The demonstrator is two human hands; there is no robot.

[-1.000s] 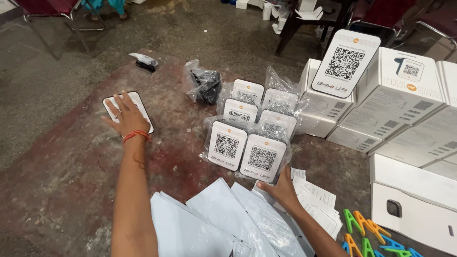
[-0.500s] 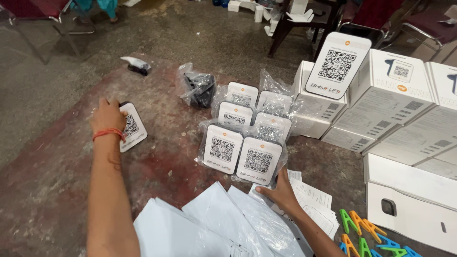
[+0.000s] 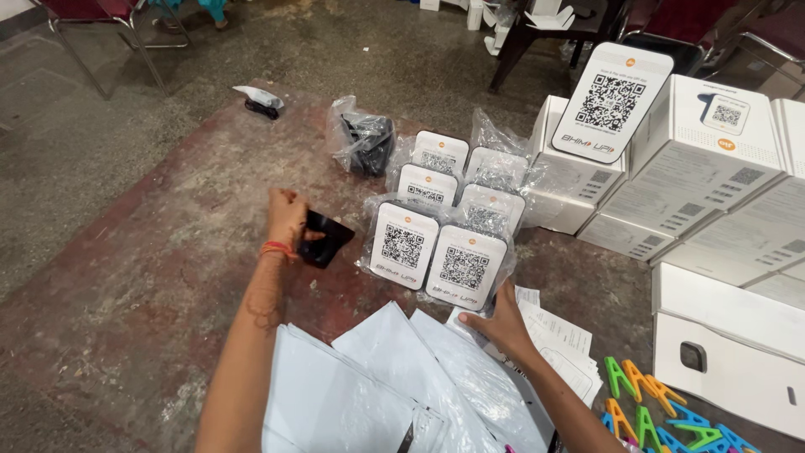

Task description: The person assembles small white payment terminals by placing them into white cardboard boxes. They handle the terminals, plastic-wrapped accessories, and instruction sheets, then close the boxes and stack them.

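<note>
My left hand (image 3: 288, 217) grips a small flat device (image 3: 325, 237) and holds it up with its black back showing, just left of a cluster of white code-printed devices (image 3: 432, 243) in clear plastic wrap. My right hand (image 3: 501, 320) rests at the bottom edge of the front right wrapped device (image 3: 465, 267), fingers touching it. Both arms reach over a pile of white plastic mailer bags (image 3: 377, 386) lying on the worn red floor.
White cardboard boxes (image 3: 713, 184) are stacked at the right, with a larger code-printed device (image 3: 612, 101) leaning on them. A black item in a clear bag (image 3: 366, 143), a small wrapped object (image 3: 260, 101), paper leaflets (image 3: 553, 335) and coloured plastic clips (image 3: 654, 419) lie around. Chairs stand behind.
My left hand has lifted the device from the floor at the left and brought it right toward the cluster, turning it so its black back faces up. The right hand stays put.
</note>
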